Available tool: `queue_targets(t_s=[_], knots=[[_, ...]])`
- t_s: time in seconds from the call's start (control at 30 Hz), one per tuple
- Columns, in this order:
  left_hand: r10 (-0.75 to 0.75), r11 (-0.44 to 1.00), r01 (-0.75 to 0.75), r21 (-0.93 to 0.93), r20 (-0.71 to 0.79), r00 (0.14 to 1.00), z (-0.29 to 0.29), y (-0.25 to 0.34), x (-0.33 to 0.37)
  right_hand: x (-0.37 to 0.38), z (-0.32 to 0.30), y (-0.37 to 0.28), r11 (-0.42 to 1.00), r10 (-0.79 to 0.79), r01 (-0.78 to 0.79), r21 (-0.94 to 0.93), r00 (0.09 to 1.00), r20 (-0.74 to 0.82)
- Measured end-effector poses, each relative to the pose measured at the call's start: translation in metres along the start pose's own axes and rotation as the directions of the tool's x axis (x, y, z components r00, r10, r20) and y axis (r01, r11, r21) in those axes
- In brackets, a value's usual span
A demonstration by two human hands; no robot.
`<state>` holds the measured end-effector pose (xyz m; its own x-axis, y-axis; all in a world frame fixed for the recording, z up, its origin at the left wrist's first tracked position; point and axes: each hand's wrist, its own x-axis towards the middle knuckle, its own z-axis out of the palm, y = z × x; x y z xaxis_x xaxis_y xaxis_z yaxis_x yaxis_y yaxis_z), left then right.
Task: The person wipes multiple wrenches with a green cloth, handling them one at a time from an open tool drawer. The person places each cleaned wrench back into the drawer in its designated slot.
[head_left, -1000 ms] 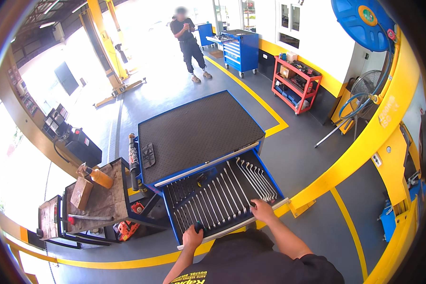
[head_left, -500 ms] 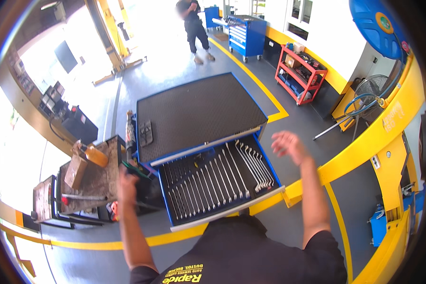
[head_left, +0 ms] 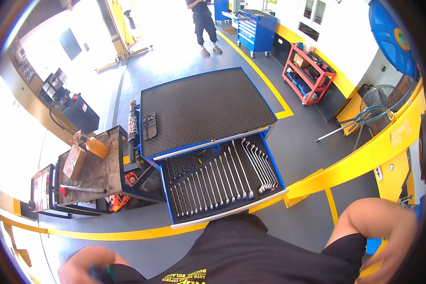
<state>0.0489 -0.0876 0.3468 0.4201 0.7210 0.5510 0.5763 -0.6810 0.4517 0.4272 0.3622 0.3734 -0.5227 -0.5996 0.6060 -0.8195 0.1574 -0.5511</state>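
My left arm [head_left: 92, 256] is bent at the lower left, its hand blurred or cut off at the lower edge. A dark thing with a green edge [head_left: 110, 271] shows beside it, too unclear to name. At the lower right my right arm [head_left: 381, 217] bends outward and back down. The right hand [head_left: 379, 267] is smeared by motion close to my side, its fingers unreadable. In front of me stands a blue tool cabinet with a black ribbed top [head_left: 203, 109]. Its pulled-out drawer [head_left: 229, 214] holds rows of combination wrenches [head_left: 217, 182] and offset ring wrenches [head_left: 260, 165].
A black tray [head_left: 149, 126] lies on the cabinet top. To the left, a worn cart [head_left: 110, 161] carries an orange bottle [head_left: 95, 147], a wooden block [head_left: 74, 163] and a metal bar [head_left: 83, 189]. A yellow lift arm [head_left: 317, 183] crosses at right. Beyond stand a red cart [head_left: 307, 75] and another person [head_left: 204, 28].
Both my hands have drawn back from beside the drawer to the lower corners, elbows bending outward. The left one earlier held something dark green. My view has shifted slightly.
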Motion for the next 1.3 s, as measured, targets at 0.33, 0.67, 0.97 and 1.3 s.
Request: queue_targets(t_s=[0.33,0.67,0.97,1.3], knots=[[-0.991,0.117,0.992,-0.046,0.061,0.12,0.287,-0.307,-0.186,-0.211,0.193,0.325,-0.172,0.834,-0.887,0.429,-0.363,-0.416],[-0.913,0.033,0.997,0.07,-0.405,0.059,0.385,-0.302,-0.213,-0.217,0.302,0.373,-0.228,0.784,-0.97,-0.089,-0.128,-0.608],[-0.914,0.049,0.997,0.06,-0.399,0.069,0.394,-0.29,-0.203,-0.223,0.334,0.379,-0.216,0.841,-0.947,-0.239,-0.057,-0.538],[-0.893,0.064,0.997,-0.037,-0.449,0.04,0.395,-0.287,-0.207,-0.234,0.282,0.369,-0.518,0.696,-0.852,-0.074,-0.37,-0.616]])
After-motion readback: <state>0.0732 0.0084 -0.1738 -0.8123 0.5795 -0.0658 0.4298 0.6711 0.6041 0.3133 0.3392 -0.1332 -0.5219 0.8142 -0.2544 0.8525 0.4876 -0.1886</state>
